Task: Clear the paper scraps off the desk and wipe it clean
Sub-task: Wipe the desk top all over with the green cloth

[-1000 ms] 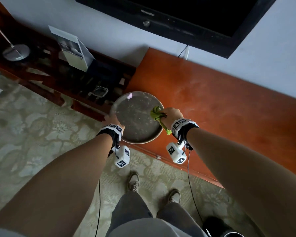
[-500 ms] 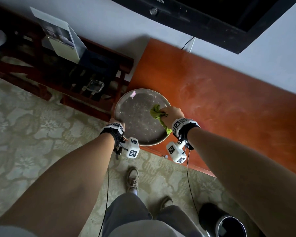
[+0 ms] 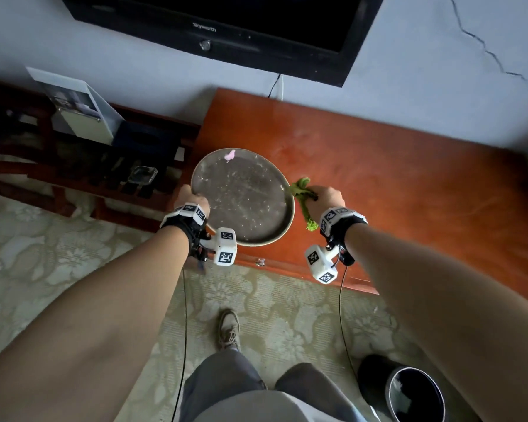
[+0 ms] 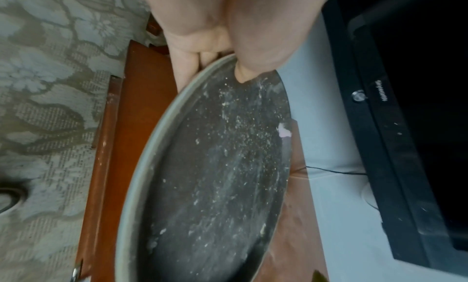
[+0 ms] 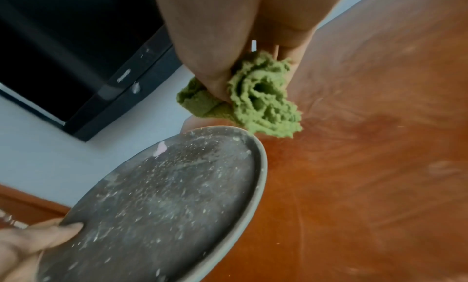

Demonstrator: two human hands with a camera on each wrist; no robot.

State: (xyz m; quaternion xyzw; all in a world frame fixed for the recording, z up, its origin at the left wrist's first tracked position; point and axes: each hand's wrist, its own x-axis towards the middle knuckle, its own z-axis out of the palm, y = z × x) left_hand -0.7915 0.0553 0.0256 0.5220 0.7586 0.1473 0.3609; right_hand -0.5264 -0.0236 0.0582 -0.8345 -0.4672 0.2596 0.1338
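Head view first: the left hand [image 3: 192,197] grips the near-left rim of a round dark tray [image 3: 244,196], thumb on top and fingers underneath, holding it over the left end of the orange wooden counter [image 3: 393,184]. Pale crumbs speckle the tray, and one pink paper scrap [image 3: 230,155] sits at its far edge. Over on the right, the right hand [image 3: 325,197] clenches a bunched green cloth [image 3: 302,190] just beside the tray's right rim, above the counter. From the right wrist, the cloth [image 5: 258,100] bulges out between thumb and fingers. A black bin [image 3: 409,388] stands on the patterned carpet [image 3: 58,269], near right.
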